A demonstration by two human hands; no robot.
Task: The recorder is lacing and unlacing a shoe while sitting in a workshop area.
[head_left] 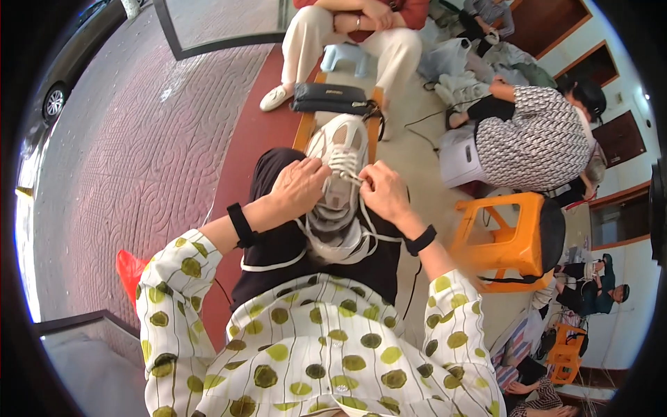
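Observation:
A pale grey and white sneaker (338, 198) rests in front of my lap between my knees, its toe pointing away from me. White shoelace (343, 162) crosses its upper in several rows. My left hand (303, 183) grips the sneaker's left side by the lace rows, fingers bent; its fingertips are partly hidden. On the other side my right hand (383, 190) is closed, with thumb and forefinger pinching the shoelace just right of the tongue. A loose length of lace hangs below the right hand and curves along the sneaker's heel end.
Beyond the toe, a black pouch (329, 98) lies on a wooden bench (306, 131), with a seated person (396, 43) behind it. An orange stool (501, 236) stands to my right, near another seated person (531, 142). Plastic bags (445, 59) are piled far right.

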